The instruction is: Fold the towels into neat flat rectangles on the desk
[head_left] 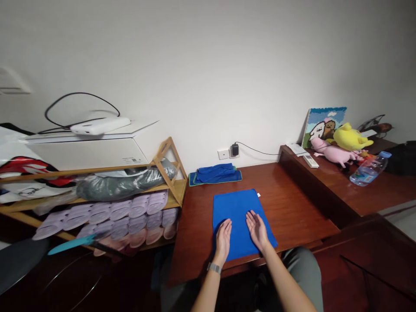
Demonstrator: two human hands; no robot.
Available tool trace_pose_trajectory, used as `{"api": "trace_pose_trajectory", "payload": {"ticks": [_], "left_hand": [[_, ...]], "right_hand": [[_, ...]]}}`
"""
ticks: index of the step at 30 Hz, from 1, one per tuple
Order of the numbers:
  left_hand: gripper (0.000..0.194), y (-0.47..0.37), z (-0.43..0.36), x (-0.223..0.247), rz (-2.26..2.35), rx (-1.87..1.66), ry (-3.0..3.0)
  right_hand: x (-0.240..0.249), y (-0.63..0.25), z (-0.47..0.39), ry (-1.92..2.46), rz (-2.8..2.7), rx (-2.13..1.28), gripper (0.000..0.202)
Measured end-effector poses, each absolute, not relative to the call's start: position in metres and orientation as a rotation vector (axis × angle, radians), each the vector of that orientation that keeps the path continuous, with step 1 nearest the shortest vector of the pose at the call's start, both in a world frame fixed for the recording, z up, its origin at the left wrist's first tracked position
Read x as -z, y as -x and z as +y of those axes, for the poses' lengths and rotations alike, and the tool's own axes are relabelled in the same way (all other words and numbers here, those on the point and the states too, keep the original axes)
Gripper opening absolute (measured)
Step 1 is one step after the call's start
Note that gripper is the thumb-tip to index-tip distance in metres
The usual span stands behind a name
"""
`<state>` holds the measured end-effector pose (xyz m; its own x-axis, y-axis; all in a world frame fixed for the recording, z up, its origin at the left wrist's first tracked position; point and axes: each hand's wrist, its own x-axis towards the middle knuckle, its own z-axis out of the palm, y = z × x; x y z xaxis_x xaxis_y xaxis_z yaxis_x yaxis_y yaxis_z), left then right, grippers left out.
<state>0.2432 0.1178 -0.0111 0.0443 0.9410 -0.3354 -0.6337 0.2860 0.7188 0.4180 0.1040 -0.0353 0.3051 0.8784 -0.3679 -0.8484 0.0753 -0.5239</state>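
Note:
A blue cloth lies spread flat on the brown wooden table, with a small white tag at its far right corner. Over its left part is my left hand, fingers stretched out and palm turned inward, a watch on the wrist. My right hand is over the right part, fingers extended, palm facing the other hand. Neither holds anything; whether they touch the fabric I cannot tell. Folded blue cloths with green edging rest at the back of the table by the wall.
A wooden rack with several slippers and a white box stands at left. On the raised right surface are a plastic bottle, plush toys and a remote. A black charger is plugged into the wall.

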Motion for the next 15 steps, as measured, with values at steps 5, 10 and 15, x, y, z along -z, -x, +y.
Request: {"api": "trace_pose_trajectory", "payload": {"ticks": [5,10,15], "left_hand": [[0.027,-0.197,0.116,0.019,0.997,-1.340,-0.551],[0.037,-0.216,0.100,0.010,0.871,-1.337,-0.510],[0.037,-0.256,0.086,0.006,0.775,-1.201,-0.317]], "right_hand": [[0.026,-0.483,0.086,0.805,0.005,-1.112,0.034],[0.015,-0.443,0.078,0.777,-0.077,-1.075,0.038],[0.027,-0.363,0.068,0.705,-0.150,-1.312,0.048]]}}
